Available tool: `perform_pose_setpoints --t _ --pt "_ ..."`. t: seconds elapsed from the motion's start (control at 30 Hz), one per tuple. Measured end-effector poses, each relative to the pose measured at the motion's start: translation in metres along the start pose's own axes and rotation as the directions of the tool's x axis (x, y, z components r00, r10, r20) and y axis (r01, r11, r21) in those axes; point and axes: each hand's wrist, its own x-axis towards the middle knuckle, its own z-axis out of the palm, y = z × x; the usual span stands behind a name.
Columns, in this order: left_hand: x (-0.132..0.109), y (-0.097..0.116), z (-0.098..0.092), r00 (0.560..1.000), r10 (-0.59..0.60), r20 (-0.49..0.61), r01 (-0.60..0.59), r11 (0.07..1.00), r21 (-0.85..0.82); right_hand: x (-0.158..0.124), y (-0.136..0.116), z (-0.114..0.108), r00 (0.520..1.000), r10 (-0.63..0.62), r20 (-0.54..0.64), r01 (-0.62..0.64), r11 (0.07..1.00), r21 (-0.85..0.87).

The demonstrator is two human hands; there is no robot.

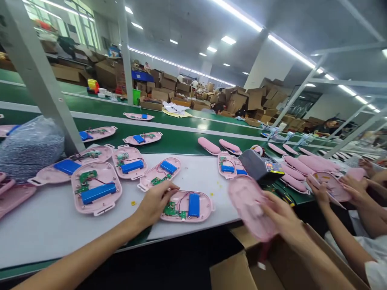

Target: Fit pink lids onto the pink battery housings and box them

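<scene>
My left hand grips the left end of an open pink shell half that lies on the white table surface. Inside that shell are a blue battery, a green circuit board and thin wires. Over the table's front edge, my right hand holds up another pink shell half, smeared by motion. From beneath it dangles a reddish strip with a white end. Just behind my left hand sits a further open pink shell with a blue battery.
Several more open shells lie to the left, by a plastic-wrapped bundle. A dark grey box-shaped device and closed pink shells stand right. Below is an open cardboard box. A co-worker's hands hold a shell at right.
</scene>
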Motion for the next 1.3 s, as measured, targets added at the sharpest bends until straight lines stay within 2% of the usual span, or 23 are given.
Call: perform_pose_setpoints --t 0.07,0.17,0.23,0.3,0.37,0.43,0.5,0.57,0.63,0.7,0.77,0.83,0.9,0.97,1.1,1.2,1.23,1.27,1.3 --pt "-0.008 0.0 -0.01 0.995 -0.069 -0.073 0.057 0.986 -0.159 0.015 0.002 0.041 0.992 0.029 0.126 -0.05 0.984 0.172" --pt "-0.022 0.004 -0.016 0.986 -0.154 -0.066 0.125 0.939 -0.321 0.044 -0.004 0.096 0.962 0.036 0.272 -0.134 0.927 0.35" --pt "-0.027 0.008 -0.018 0.98 -0.194 -0.04 0.165 0.912 -0.377 0.057 -0.01 0.12 0.943 0.053 0.328 -0.184 0.905 0.383" --pt "-0.03 0.014 -0.019 0.976 -0.216 -0.02 0.188 0.889 -0.416 0.064 -0.015 0.133 0.929 0.088 0.359 -0.241 0.88 0.41" --pt "-0.029 0.02 -0.022 0.979 -0.204 -0.015 0.179 0.892 -0.416 0.066 -0.019 0.142 0.928 0.113 0.354 -0.274 0.851 0.448" --pt "-0.028 0.025 -0.024 0.991 -0.13 -0.028 0.113 0.934 -0.338 0.066 -0.024 0.151 0.94 0.121 0.318 -0.276 0.818 0.505" --pt "-0.025 0.028 -0.024 0.998 -0.001 -0.062 -0.011 0.98 -0.201 0.062 -0.029 0.161 0.949 0.11 0.295 -0.265 0.784 0.561" --pt "-0.023 0.027 -0.023 0.985 0.114 -0.128 -0.12 0.992 -0.038 0.057 -0.035 0.17 0.947 0.069 0.314 -0.252 0.768 0.59" --pt "-0.021 0.025 -0.02 0.965 0.178 -0.193 -0.157 0.98 0.122 0.05 -0.04 0.177 0.945 0.025 0.326 -0.226 0.77 0.596" --pt "-0.02 0.022 -0.017 0.958 0.201 -0.205 -0.155 0.963 0.22 0.044 -0.043 0.183 0.964 0.023 0.267 -0.187 0.77 0.611" --pt "-0.02 0.021 -0.014 0.969 0.178 -0.173 -0.146 0.973 0.181 0.04 -0.042 0.189 0.989 0.055 0.135 -0.129 0.758 0.64" --pt "-0.02 0.02 -0.013 0.981 0.13 -0.144 -0.123 0.991 0.056 0.036 -0.042 0.197 0.996 0.087 -0.002 -0.064 0.741 0.668" --pt "-0.019 0.02 -0.012 0.981 0.103 -0.161 -0.111 0.993 -0.041 0.032 -0.045 0.205 0.992 0.103 -0.068 -0.028 0.722 0.692" --pt "-0.018 0.018 -0.011 0.966 0.081 -0.246 -0.109 0.989 -0.104 0.026 -0.049 0.213 0.995 0.097 -0.038 -0.04 0.69 0.723" --pt "-0.016 0.01 -0.002 0.885 0.014 -0.465 -0.12 0.972 -0.2 0.014 -0.052 0.223 0.986 0.058 0.157 -0.16 0.598 0.786" --pt "-0.017 0.003 0.005 0.884 -0.001 -0.468 -0.11 0.972 -0.21 0.018 -0.04 0.215 0.961 0.078 0.264 -0.254 0.615 0.747" --pt "-0.018 0.001 0.006 0.89 -0.007 -0.455 -0.099 0.973 -0.208 0.024 -0.036 0.209 0.967 0.084 0.24 -0.235 0.655 0.718" --pt "-0.019 0.0 0.008 0.895 -0.009 -0.445 -0.092 0.975 -0.204 0.033 -0.035 0.201 0.983 0.066 0.17 -0.166 0.714 0.68" --pt "-0.021 -0.001 0.008 0.898 -0.006 -0.44 -0.09 0.976 -0.197 0.043 -0.036 0.193 0.998 0.005 0.066 -0.044 0.791 0.611"
